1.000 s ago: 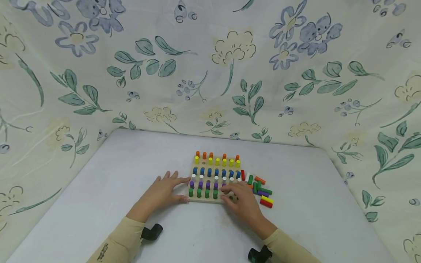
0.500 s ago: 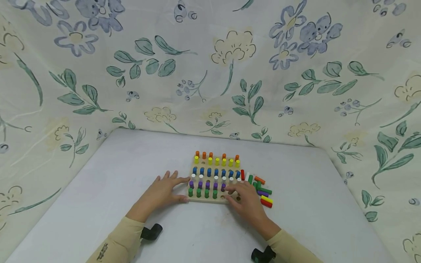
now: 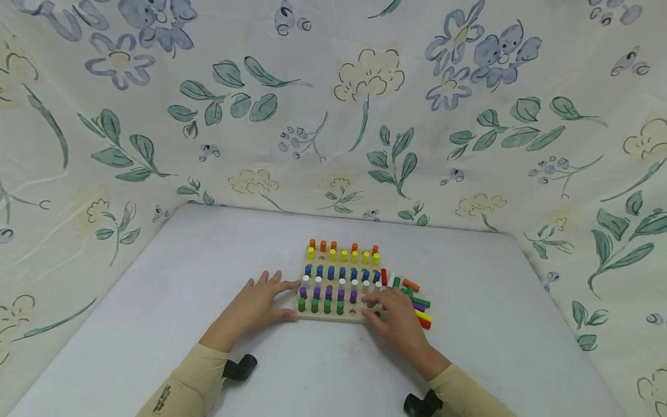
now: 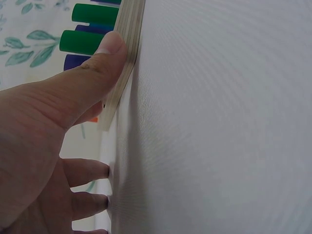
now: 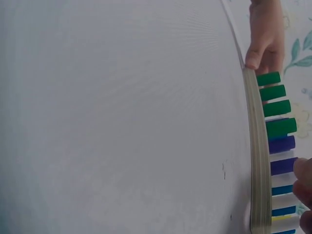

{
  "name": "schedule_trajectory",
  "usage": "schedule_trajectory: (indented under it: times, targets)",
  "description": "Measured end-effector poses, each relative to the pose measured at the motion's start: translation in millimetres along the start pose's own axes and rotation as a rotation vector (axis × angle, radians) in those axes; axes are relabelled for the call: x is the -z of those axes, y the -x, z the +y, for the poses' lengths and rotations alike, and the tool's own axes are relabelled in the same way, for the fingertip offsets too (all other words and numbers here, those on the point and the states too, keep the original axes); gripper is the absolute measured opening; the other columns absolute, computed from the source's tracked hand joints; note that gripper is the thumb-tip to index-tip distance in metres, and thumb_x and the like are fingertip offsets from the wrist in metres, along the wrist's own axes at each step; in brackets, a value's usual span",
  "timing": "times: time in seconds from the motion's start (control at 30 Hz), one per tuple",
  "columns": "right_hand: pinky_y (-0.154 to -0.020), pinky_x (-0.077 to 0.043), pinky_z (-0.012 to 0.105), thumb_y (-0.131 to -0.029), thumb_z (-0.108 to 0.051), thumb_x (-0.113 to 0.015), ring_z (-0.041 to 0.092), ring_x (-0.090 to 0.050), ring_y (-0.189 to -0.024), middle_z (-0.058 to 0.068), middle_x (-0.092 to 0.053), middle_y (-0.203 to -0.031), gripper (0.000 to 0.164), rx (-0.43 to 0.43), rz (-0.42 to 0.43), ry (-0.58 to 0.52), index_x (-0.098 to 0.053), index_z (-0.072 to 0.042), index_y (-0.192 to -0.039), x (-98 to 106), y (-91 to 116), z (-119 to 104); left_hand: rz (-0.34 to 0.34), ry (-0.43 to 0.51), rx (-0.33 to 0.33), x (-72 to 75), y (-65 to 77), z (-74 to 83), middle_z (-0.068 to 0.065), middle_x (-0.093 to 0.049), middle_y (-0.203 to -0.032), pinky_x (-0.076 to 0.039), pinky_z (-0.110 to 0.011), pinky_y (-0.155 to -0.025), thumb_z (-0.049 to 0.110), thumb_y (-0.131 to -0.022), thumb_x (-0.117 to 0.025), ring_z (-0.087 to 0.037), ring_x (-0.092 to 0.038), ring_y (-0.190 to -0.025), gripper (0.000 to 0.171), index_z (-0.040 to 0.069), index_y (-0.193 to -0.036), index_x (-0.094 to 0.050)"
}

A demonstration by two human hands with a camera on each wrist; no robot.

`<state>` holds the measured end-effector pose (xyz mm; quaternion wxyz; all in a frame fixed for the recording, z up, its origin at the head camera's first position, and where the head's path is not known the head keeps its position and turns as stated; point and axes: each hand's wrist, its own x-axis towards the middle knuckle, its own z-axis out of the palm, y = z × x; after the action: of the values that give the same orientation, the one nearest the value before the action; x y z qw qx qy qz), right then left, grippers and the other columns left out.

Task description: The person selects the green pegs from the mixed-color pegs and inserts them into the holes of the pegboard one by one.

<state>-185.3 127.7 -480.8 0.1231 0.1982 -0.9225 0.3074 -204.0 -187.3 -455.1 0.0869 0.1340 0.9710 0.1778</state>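
A pegboard (image 3: 323, 317) with rows of coloured pegs lies on the table. My left hand (image 3: 260, 304) has its fingers spread, thumb and index finger against the board's left side. In the left wrist view the thumb (image 4: 111, 45) presses the board's edge (image 4: 121, 87) beside the green pegs (image 4: 80, 42). My right hand (image 3: 398, 318) is over the front right part of the board, fingers bent. In the right wrist view its fingertips (image 5: 303, 169) are right at the top of a purple peg (image 5: 282, 166); I cannot tell whether they pinch it.
Right of the board lie loose pegs, among them a red peg (image 3: 384, 277), an orange peg (image 3: 411, 285) and a green peg (image 3: 421, 303), partly behind the right hand. Empty holes show in the board, one at the front row (image 3: 352, 313). A floral curtain (image 3: 333, 116) hangs behind the table.
My right hand has moved a little to the right along the purple row, uncovering a purple peg and an empty front hole. The left hand has stayed at the board's left side.
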Motion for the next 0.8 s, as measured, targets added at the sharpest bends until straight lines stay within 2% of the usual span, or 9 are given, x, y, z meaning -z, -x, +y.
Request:
schedule_trajectory:
  times: [0.2, 0.43, 0.6, 0.8]
  targets:
    - [-0.088, -0.049, 0.039, -0.088, -0.024, -0.083, 0.008, -0.054, -0.091, -0.013, -0.070, -0.095, 0.025, -0.019, -0.002, 0.032, -0.074, -0.024, -0.111, 3.4, 1.3, 3.4, -0.002, -0.004, -0.002, -0.7, -0.4, 0.3, -0.032, -0.035, -0.156, -0.016, -0.072, -0.116, 0.054, -0.082, -0.079, -0.058, -0.022, -0.145, 0.078, 0.021, -0.149, -0.055]
    - [-0.083, -0.049, 0.037, -0.087, -0.023, -0.083, 0.010, -0.052, -0.086, -0.009, -0.072, -0.096, 0.023, -0.012, 0.014, 0.033, -0.075, -0.019, -0.109, 6.8, 2.9, 7.5, -0.001, -0.006, 0.005, -2.1, -0.8, -0.3, -0.031, -0.035, -0.157, -0.016, -0.072, -0.116, 0.054, -0.082, -0.079, -0.058, -0.022, -0.145, 0.078, 0.022, -0.148, -0.055]
    - [-0.086, -0.050, 0.038, -0.088, -0.025, -0.083, 0.009, -0.053, -0.091, -0.008, -0.073, -0.101, 0.023, -0.031, 0.017, 0.053, -0.076, -0.020, -0.109, 7.4, 4.5, 10.9, 0.000, -0.004, 0.010, -2.1, -0.8, 0.1, -0.030, -0.035, -0.157, -0.016, -0.072, -0.117, 0.054, -0.081, -0.079, -0.057, -0.022, -0.146, 0.078, 0.022, -0.148, -0.055]
    - [-0.089, -0.050, 0.042, -0.087, -0.020, -0.083, 0.013, -0.057, -0.093, -0.005, -0.075, -0.101, 0.021, -0.015, 0.045, 0.066, -0.077, -0.017, -0.107, 9.9, 5.3, 13.8, -0.001, 0.000, 0.011, -1.7, -0.8, 0.3, -0.031, -0.035, -0.157, -0.016, -0.072, -0.117, 0.054, -0.081, -0.079, -0.057, -0.022, -0.146, 0.078, 0.022, -0.148, -0.055]
